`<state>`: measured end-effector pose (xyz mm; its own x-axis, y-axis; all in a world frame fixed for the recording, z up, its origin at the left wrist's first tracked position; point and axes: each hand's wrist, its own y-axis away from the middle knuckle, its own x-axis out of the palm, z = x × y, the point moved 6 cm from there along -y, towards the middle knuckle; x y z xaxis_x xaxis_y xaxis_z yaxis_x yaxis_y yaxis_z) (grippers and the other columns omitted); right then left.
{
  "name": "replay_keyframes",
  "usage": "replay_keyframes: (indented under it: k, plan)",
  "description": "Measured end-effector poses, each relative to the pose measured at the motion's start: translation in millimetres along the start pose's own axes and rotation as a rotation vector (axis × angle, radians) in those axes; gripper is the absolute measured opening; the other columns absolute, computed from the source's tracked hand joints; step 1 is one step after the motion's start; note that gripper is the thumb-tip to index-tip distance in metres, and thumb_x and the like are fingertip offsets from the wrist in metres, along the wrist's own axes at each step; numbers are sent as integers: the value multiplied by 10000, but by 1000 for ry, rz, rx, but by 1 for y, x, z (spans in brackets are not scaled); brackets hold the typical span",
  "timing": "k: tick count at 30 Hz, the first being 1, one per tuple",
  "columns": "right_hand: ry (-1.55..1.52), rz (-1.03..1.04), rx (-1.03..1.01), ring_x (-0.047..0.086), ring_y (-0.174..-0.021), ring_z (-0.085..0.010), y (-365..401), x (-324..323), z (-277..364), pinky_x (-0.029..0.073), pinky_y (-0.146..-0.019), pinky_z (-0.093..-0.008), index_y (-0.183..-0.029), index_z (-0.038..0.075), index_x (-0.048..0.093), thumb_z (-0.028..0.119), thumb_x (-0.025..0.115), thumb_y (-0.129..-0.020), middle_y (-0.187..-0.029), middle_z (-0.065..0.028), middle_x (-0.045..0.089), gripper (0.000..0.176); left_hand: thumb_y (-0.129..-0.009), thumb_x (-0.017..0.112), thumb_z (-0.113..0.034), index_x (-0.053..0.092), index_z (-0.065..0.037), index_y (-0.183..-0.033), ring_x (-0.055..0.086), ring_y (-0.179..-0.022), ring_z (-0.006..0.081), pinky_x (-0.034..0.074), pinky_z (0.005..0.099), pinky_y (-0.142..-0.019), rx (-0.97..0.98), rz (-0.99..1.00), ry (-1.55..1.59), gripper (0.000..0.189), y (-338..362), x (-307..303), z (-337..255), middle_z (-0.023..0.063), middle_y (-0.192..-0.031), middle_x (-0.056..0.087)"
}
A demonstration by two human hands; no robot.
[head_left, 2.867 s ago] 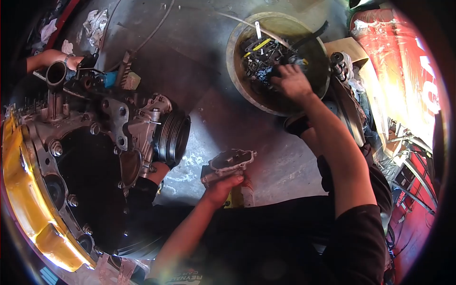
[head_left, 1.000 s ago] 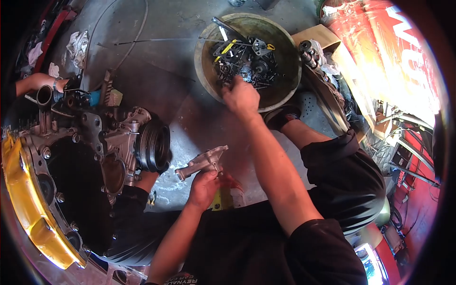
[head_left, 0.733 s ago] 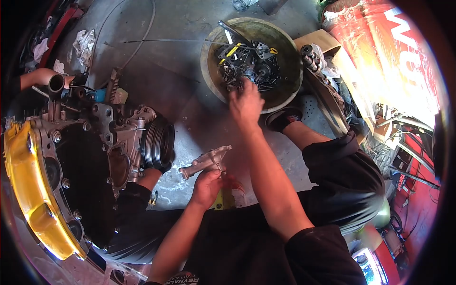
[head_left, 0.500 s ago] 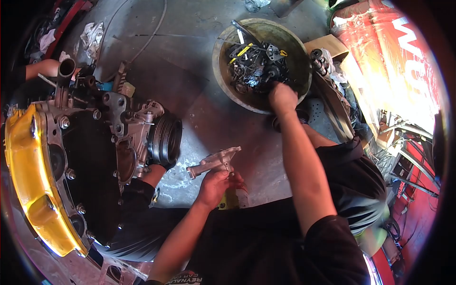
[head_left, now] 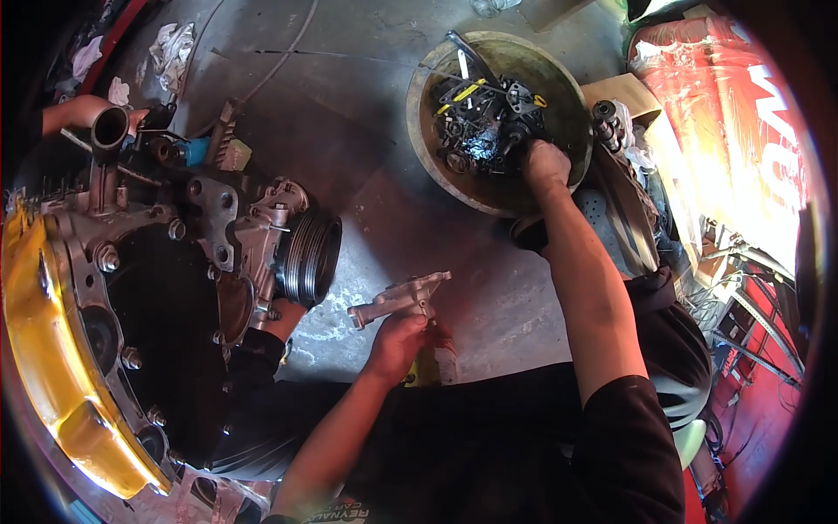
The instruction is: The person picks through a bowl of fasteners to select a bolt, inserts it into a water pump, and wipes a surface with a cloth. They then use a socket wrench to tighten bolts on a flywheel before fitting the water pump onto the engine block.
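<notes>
My left hand (head_left: 397, 348) is closed around a grey cast-metal bracket (head_left: 403, 297), held level above the floor with its arms pointing away from me. Reaching forward, my right hand (head_left: 548, 166) is inside the near right side of a wide round basin (head_left: 425, 175). Its fingers are curled down against a heap of dark, oily engine parts and bolts (head_left: 480, 135); their tips are hidden, and what they grip cannot be made out. A yellow-handled tool (head_left: 468, 94) lies on the heap. To my left stands an engine (head_left: 236, 253) with a ribbed pulley (head_left: 310, 258).
A yellow cover (head_left: 65, 367) runs along the engine's left side. Another person's hand (head_left: 131, 120) is behind the engine. Cardboard (head_left: 621, 94) and a camshaft-like part (head_left: 607, 125) lie right of the basin. Red plastic-wrapped goods (head_left: 707, 113) stand beyond. A rag (head_left: 172, 54) lies on the floor.
The view has shifted slightly, so the basin appears farther right. My right hand stays in the basin among the parts, and my left hand keeps the bracket almost where it was.
</notes>
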<state>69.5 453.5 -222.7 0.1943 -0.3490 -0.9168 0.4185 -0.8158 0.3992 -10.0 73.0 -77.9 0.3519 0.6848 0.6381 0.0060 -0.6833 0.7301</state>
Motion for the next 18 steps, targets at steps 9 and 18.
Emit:
replay_keyframes:
  k: [9, 18]
  plan:
    - [-54, 92, 10, 642, -1083, -316, 11, -4, 10, 430, -996, -457, -1056, 190, 739, 343, 667, -817, -1083, -128, 707, 293, -902, 560, -222, 562, -16, -1059, 649, -932, 305, 527, 475, -820, 17, -35, 2, 259, 0, 4, -2, 147, -979, 615]
    - [-79, -72, -146, 666, -1021, -327, 21, -15, 30, 490, -908, -462, -965, 158, 733, 275, 593, -868, -1068, -133, 706, 207, -910, 551, -258, 569, -40, -1117, 626, -1024, 320, 464, 501, -958, -11, 23, -13, 301, 2, 0, 2, 167, -1014, 641]
